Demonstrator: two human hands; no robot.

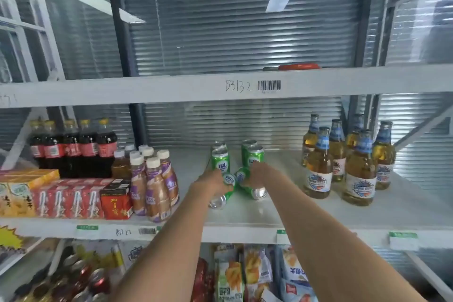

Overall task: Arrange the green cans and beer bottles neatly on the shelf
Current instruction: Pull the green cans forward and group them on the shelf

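Several green cans stand upright in two short rows at the middle of the white shelf (306, 208); the left row (220, 158) and the right row (255, 153) sit a little apart. My left hand (212, 179) grips a tilted green can (224, 195) whose silver base points toward me. My right hand (259, 176) grips another tilted green can (255, 191) beside it. Several amber beer bottles (343, 162) with blue neck labels stand in a loose group on the right of the same shelf.
Cola bottles (73, 147), brown drink bottles with white caps (152, 179) and red drink cartons (68, 197) fill the shelf's left side. A shelf beam (171, 88) crosses above. Snack bags (245, 274) and red cans (85, 282) lie on the level below.
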